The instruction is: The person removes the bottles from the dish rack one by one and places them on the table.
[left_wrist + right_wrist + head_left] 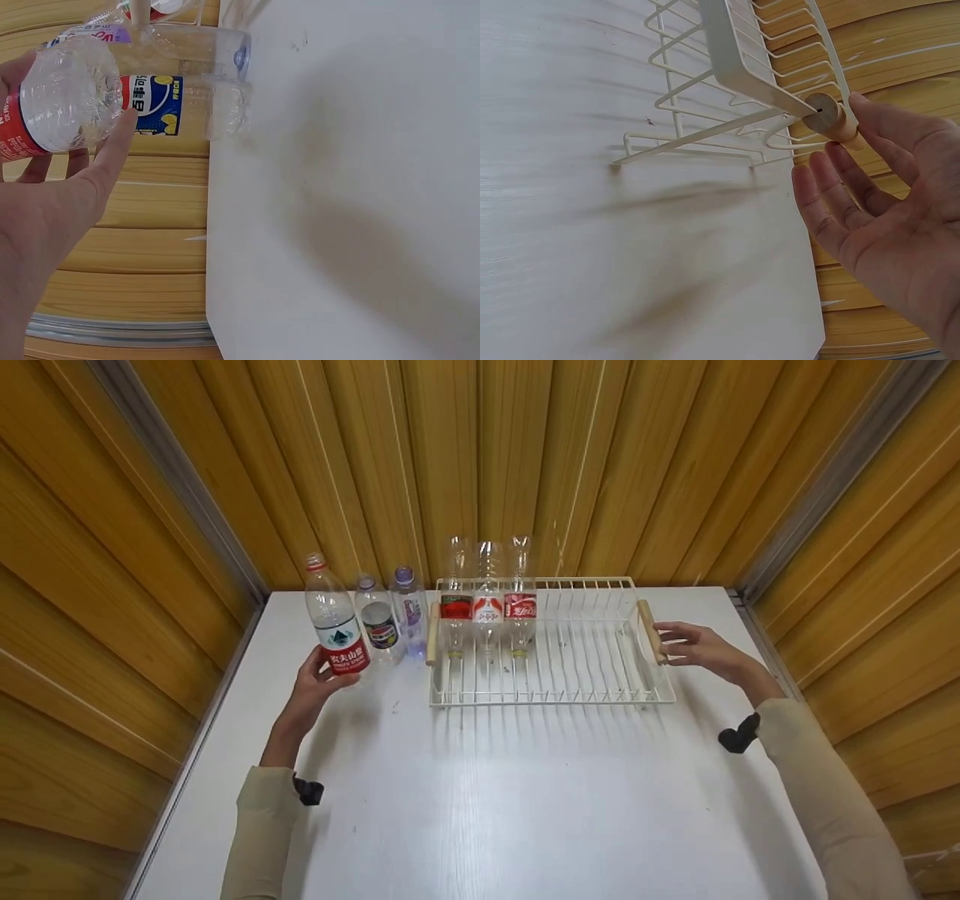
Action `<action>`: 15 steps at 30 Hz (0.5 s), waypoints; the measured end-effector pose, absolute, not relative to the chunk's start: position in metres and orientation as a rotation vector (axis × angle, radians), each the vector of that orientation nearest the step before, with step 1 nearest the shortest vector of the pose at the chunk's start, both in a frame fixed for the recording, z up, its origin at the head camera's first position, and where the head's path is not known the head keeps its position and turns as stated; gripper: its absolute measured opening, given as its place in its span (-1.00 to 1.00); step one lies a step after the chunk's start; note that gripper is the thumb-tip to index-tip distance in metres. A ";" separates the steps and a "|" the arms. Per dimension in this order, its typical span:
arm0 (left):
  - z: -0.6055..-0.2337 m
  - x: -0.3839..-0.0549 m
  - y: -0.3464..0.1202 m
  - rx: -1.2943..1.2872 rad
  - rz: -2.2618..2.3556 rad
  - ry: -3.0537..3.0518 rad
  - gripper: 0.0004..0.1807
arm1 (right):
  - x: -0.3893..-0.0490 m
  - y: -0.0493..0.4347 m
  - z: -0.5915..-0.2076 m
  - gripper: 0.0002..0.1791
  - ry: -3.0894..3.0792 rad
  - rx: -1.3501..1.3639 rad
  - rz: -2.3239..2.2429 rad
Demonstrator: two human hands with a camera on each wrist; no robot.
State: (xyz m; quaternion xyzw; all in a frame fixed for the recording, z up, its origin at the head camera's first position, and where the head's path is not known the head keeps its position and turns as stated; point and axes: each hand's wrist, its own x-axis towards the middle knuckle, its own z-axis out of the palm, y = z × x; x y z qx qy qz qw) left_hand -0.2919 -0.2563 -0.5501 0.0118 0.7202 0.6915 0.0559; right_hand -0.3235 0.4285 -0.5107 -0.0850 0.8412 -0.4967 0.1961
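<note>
My left hand [313, 690] grips a clear plastic bottle [337, 630] with a red and white label near its base; its open neck points up. In the left wrist view the bottle's ribbed base [71, 94] faces the camera. Right beside it stand a bottle with a dark blue and yellow label [380, 626] and a bottle with a purple neck ring [410, 611]. At the right end of the white wire rack [555, 704], my right hand [705, 649] pinches the wooden handle [832, 120] between thumb and fingertips.
Three empty bottles with red labels, among them a right-hand one [520, 606], stand side by side in the rack's left part, apparently necks down. A second wooden handle [433, 634] is at the rack's left end. Wood-patterned panels [510, 457] rise behind the white table [525, 810].
</note>
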 end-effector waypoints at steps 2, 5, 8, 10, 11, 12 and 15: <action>-0.552 -0.293 -0.258 -0.007 2.096 2.203 0.00 | -0.323 0.429 -0.511 -0.22 2.361 -0.243 -1.385; -0.556 -0.296 -0.260 -0.062 2.084 2.240 0.05 | -0.322 0.430 -0.512 -0.21 2.363 -0.238 -1.383; -0.559 -0.298 -0.261 -0.115 2.063 2.292 0.08 | -0.322 0.429 -0.512 -0.22 2.348 -0.242 -1.410; -0.562 -0.300 -0.261 -0.151 2.038 2.330 0.09 | -0.322 0.429 -0.513 -0.22 2.339 -0.247 -1.432; -0.562 -0.301 -0.260 -0.175 2.033 2.340 0.10 | -0.322 0.429 -0.513 -0.23 2.337 -0.252 -1.436; -0.564 -0.302 -0.260 -0.195 2.022 2.351 0.10 | -0.321 0.429 -0.513 -0.23 2.335 -0.251 -1.440; -0.569 -0.309 -0.259 -0.229 1.995 2.387 0.07 | -0.319 0.431 -0.514 -0.23 2.342 -0.244 -1.427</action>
